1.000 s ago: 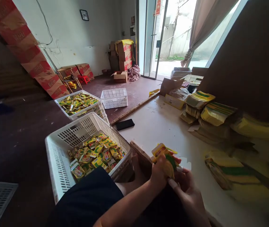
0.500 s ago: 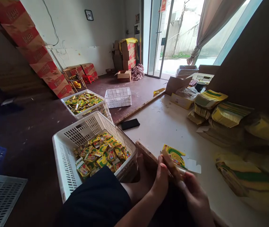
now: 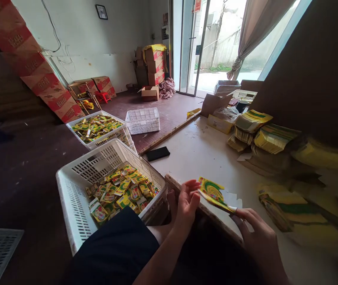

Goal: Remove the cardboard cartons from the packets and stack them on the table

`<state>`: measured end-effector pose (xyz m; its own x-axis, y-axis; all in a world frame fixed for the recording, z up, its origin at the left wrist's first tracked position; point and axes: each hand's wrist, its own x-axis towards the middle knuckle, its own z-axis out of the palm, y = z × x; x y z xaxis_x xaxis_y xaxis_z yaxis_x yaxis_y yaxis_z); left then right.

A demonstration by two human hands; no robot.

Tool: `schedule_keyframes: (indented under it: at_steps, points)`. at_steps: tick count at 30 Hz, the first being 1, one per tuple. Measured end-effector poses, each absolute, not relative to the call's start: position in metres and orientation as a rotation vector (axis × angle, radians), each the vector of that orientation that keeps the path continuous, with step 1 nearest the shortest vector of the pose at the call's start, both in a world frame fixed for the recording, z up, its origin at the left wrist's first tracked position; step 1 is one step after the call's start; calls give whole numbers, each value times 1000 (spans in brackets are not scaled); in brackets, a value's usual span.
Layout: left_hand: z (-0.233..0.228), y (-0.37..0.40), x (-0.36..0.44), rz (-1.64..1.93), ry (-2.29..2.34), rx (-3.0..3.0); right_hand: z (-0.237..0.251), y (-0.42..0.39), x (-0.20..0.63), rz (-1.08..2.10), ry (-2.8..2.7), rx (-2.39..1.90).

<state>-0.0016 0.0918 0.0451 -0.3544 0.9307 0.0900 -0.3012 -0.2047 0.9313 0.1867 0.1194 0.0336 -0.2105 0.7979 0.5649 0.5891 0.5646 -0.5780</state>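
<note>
My right hand (image 3: 258, 229) pinches the right end of a thin yellow-and-green cardboard carton (image 3: 216, 202), held tilted over the table edge. My left hand (image 3: 187, 202) is open beside the carton's left end, its fingers stretched and thumb apart; whether a fingertip touches the carton I cannot tell. Just behind, another flat yellow-and-green carton (image 3: 212, 188) with white flaps lies on the white table (image 3: 187, 158). To the left of my knee stands a white plastic crate (image 3: 63, 198) with many small yellow-and-green boxes (image 3: 124, 190) in it.
A black phone (image 3: 158, 153) lies at the table's left edge. Stacks of flat cartons (image 3: 271, 138) fill the table's right side. Beyond the near crate stand a second filled crate (image 3: 97, 126) and a white crate (image 3: 143, 120). Red-brown boxes (image 3: 42, 83) are piled by the wall.
My left hand has come off the carton's left end and its fingers have spread. My right hand keeps hold, and the carton now lies flatter. The whole view has shifted slightly.
</note>
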Motion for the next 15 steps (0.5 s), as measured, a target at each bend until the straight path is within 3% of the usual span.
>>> schedule_keyframes:
  at_steps: [4,9,12,15]
  points:
    - [54,85,-15,1397,1311,1492,41,125,190,-111,-2133,-824]
    - [40,89,-2,928,1373,1704,39,112,180,-146,-2189,-704]
    - [34,91,5,932,1460,1721,33,105,181,6,-1909,-1009]
    - [34,90,8,957,1446,1830,23,101,182,448,-1693,-1239]
